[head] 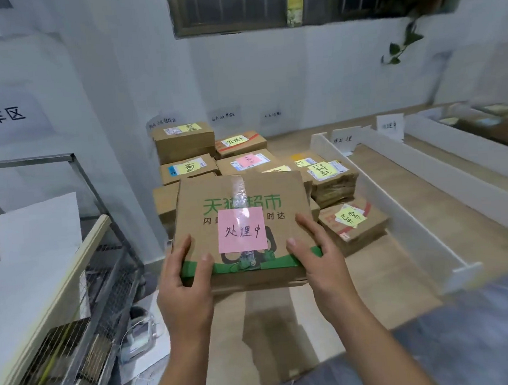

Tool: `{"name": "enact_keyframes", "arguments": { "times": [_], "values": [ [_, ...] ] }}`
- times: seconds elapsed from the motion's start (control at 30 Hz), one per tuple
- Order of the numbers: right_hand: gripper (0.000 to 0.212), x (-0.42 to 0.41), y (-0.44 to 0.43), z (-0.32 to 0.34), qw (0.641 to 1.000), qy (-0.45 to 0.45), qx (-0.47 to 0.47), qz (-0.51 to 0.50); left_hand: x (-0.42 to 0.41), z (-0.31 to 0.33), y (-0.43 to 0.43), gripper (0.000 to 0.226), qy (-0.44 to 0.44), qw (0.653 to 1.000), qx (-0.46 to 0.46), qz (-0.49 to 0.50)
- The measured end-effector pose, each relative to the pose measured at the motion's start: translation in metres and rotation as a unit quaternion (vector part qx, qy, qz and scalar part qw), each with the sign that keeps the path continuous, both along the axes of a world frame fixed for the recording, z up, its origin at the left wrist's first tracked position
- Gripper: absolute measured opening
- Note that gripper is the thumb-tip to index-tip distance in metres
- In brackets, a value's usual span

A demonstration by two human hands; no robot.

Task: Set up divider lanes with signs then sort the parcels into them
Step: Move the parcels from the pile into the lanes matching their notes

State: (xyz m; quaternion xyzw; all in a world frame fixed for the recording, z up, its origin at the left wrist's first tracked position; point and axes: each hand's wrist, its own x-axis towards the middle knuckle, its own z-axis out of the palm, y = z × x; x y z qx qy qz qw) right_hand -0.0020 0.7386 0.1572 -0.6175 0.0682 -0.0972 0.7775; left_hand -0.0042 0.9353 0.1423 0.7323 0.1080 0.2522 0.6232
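Person's got a flat cardboard parcel point(193, 208) held up between both hands. The left hand point(185, 287) grips the near left corner and the right hand point(324, 265) grips the near right one, with thumbs on top and fingers wrapped round the edges. A pink sticky note point(241, 233) with handwriting sits on the lid between the two thumbs. Just past the hands there's a pile of labelled parcels point(184, 143). Off to the right of the right hand runs a white divider board point(398, 212), with a paper sign point(390, 126) standing at the far end.
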Motion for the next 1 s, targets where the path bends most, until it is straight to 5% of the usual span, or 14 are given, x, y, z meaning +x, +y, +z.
{"name": "enact_keyframes", "arguments": {
  "times": [0.3,1.0],
  "values": [
    [0.043,-0.057,-0.114,-0.005,0.991,-0.023,-0.033,-0.127,-0.016,-0.007,-0.116,0.039,-0.031,0.992,-0.016,-0.121],
    [0.039,-0.167,-0.515,0.009,0.95,-0.01,-0.011,-0.313,-0.057,-0.003,-0.547,0.04,-0.024,0.947,-0.033,-0.32]
  ]
}}
